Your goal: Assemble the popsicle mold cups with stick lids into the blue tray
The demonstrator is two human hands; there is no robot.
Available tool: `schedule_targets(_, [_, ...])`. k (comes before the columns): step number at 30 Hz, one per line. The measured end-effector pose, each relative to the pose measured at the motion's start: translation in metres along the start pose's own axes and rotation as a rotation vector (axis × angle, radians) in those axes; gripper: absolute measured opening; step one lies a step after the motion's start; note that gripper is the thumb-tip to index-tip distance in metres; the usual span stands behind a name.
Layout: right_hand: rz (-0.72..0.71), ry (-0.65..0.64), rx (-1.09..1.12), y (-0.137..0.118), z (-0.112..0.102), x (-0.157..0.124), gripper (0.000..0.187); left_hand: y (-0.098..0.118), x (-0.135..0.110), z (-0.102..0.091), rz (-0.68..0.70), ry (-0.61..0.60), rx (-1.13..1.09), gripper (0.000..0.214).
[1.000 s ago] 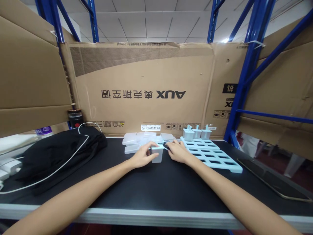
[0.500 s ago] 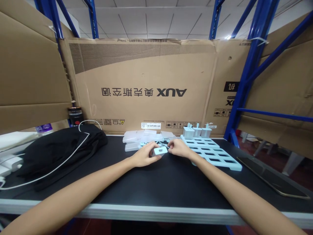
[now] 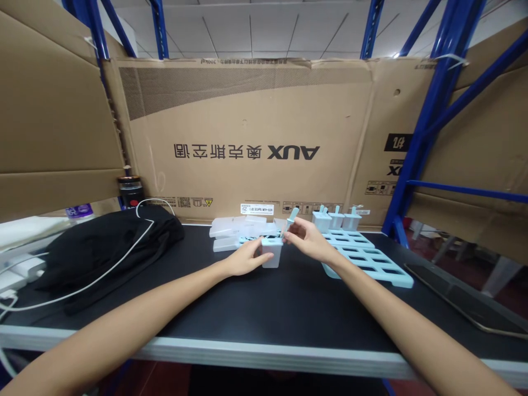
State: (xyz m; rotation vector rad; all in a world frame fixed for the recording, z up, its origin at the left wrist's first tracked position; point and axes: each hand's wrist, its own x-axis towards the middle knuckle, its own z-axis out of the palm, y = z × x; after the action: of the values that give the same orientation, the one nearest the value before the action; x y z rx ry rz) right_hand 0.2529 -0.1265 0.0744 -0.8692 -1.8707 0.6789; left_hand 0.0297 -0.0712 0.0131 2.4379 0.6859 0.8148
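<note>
My left hand (image 3: 245, 257) grips a translucent popsicle mold (image 3: 271, 257) with a light blue top, held upright above the black table. Just right of it, my right hand (image 3: 306, 238) pinches a light blue popsicle stick (image 3: 292, 215), its rounded handle pointing up and its lower end close to the mold's top. Behind my left hand lie several loose translucent molds (image 3: 225, 245) and small light blue parts that my hands partly cover. To the right sits a light blue popsicle rack (image 3: 363, 258) with rectangular slots. Several molds with sticks (image 3: 336, 220) stand at its back end.
A dark flat phone-like slab (image 3: 466, 300) lies at the table's right. On the left are a black cloth bag (image 3: 111, 247), a white cable (image 3: 124, 267), white plugs (image 3: 20, 269) and a dark jar (image 3: 131, 192). A cardboard panel (image 3: 247, 110) closes the back, between blue posts.
The mold in my left hand has turned from top tilted toward me to upright. My right hand has lifted a stick from the pile and raised it beside the mold.
</note>
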Motion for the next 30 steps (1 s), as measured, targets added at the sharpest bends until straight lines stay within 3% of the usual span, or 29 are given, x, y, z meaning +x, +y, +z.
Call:
schedule_targets(4, [0.028, 0.026, -0.029, 0.006, -0.005, 0.001, 0.026, 0.000, 0.001, 0.000, 0.005, -0.019, 0.027, 0.045])
schedule_targets(10, [0.057, 0.050, -0.273, 0.013, 0.005, 0.004, 0.033, -0.001, 0.000, 0.000, 0.020, -0.013, 0.043, 0.045])
schedule_targets(18, [0.047, -0.098, -0.367, 0.003, 0.011, 0.004, 0.023, -0.003, 0.001, 0.001, 0.026, -0.006, 0.051, 0.043])
schedule_targets(25, [0.019, -0.146, -0.288, 0.004, 0.001, 0.003, 0.038, -0.002, 0.000, 0.001, 0.028, -0.022, 0.082, 0.043])
schedule_targets(30, [0.025, -0.241, -0.374, 0.003, -0.003, 0.005, 0.037, -0.001, 0.000, 0.000, 0.017, -0.059, 0.062, 0.043])
